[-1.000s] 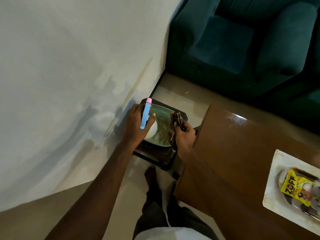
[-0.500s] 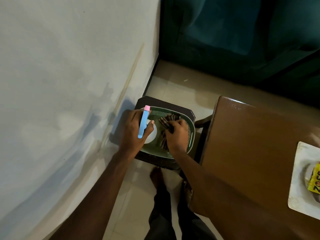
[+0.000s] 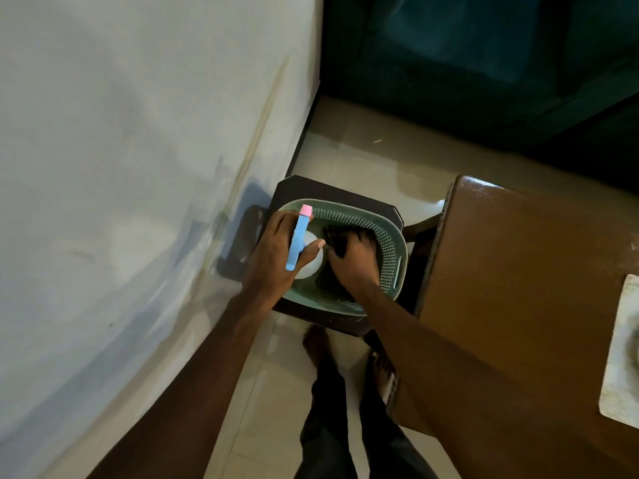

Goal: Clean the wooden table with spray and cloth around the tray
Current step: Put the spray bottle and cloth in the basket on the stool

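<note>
Spray (image 3: 298,242): we hold it upright in our left hand (image 3: 273,257), fingers wrapped round the neck, nozzle pointing away from us, over the basket (image 3: 397,257). Cloth (image 3: 332,238): bunched in the basket just right of the spray, our right hand (image 3: 352,259) curled into it. Desk (image 3: 518,271): right of both hands, with the right hand nearer. Tray (image 3: 622,340): further right on the desk.

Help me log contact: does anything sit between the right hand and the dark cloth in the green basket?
Nothing visible does. The right hand rests directly on the dark cloth inside the green basket. The spray bottle in the left hand stands beside them, on the left, not between.
</note>
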